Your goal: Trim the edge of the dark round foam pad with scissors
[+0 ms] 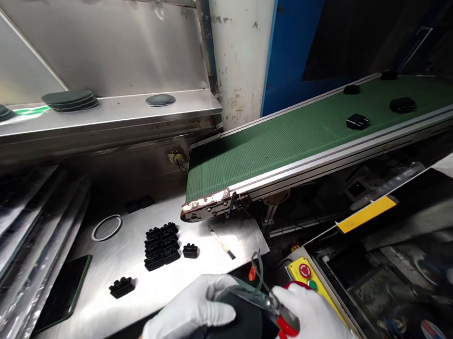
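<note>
Steadying the dark abrasive disc [237,329] at six o'clock, the left hand [193,314] pinches it under the thumb; the right hand [314,316] curls its fingers around red-handled scissors [290,327]. Short, slow snips should suit, though blade contact is unclear.

Disc stack [70,100] on shelf [123,109] at upper left, conveyor belt [264,148] at upper right, moulded blocks [161,246] on workbench [157,287] at lower left, scissors [289,323] right of handheld disc [239,331] at bottom centre
</note>
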Motion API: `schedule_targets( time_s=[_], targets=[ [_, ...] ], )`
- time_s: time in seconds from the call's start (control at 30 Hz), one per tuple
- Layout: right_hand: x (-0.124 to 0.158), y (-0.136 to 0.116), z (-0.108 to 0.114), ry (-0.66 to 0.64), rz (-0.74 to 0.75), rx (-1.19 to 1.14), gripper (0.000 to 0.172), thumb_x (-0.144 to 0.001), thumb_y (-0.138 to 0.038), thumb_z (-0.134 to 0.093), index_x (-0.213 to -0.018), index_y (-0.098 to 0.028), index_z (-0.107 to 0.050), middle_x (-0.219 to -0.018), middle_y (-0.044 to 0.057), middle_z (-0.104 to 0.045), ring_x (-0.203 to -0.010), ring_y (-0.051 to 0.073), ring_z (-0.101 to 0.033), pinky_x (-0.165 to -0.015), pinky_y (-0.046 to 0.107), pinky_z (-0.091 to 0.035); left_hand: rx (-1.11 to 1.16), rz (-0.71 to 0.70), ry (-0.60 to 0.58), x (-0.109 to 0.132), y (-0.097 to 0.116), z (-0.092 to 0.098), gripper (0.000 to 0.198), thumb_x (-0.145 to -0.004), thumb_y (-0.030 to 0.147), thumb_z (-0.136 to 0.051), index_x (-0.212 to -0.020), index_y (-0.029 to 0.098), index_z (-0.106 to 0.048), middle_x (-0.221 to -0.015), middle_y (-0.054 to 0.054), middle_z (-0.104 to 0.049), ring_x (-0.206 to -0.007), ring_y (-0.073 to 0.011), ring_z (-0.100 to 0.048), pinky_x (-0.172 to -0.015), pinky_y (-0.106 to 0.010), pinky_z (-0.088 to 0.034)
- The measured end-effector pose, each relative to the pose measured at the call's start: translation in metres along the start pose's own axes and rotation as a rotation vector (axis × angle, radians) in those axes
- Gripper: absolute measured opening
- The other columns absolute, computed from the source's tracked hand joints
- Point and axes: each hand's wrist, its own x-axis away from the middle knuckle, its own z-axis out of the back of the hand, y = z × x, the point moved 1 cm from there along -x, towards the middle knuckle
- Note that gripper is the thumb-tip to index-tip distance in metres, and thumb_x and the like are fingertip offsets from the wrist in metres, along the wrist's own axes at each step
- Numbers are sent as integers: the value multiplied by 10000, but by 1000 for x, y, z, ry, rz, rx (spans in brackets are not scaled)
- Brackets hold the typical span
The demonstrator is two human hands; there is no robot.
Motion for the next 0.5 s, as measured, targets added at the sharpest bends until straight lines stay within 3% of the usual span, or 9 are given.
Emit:
schedule_targets(
  time_s=[0.13,0.27,0.33,0.43,0.5],
  targets=[
    [-5,-9,-3,19,-35,38,399,-545,-340,-837,-749,-245,-508,-788,-26,-553,-748,191,-605,-657,292,-391,95,-164,14,14,-1,-10,353,-806,371,-761,-1108,188,-757,-985,-86,-750,-922,-303,-656,-855,-394,-465],
    [-18,-22,-10,-25,-40,130,350,-563,-330,-815,-846,-266,-618,-834,7,-608,-793,244,-636,-693,326,-453,311,-154,283,9,-29,-20,237,-812,385,-775,-895,164,-753,-863,-71,-736,-792,-242,-639,-745,-341,-462],
    [-24,-29,-11,-63,3,167,466,-550,-357,-829,-980,-279,-668,-925,46,-627,-855,287,-640,-740,369,-488,340,-99,387,6,-40,-20,212,-790,355,-802,-854,160,-749,-837,-64,-745,-762,-222,-632,-711,-313,-449],
    [-30,-37,-9,-115,78,206,733,-545,-452,-855,-1227,-265,-658,-1084,116,-623,-1009,361,-614,-850,456,-504,323,-108,364,8,-42,-16,218,-782,309,-809,-907,135,-771,-875,-90,-767,-815,-243,-656,-761,-324,-458],
    [-31,-41,-8,-123,87,185,713,-563,-453,-856,-1225,-261,-671,-1074,109,-631,-1001,346,-624,-856,443,-507,343,-121,315,11,-40,-12,233,-782,299,-808,-920,115,-774,-864,-100,-763,-818,-248,-659,-758,-322,-451]
  ],
)
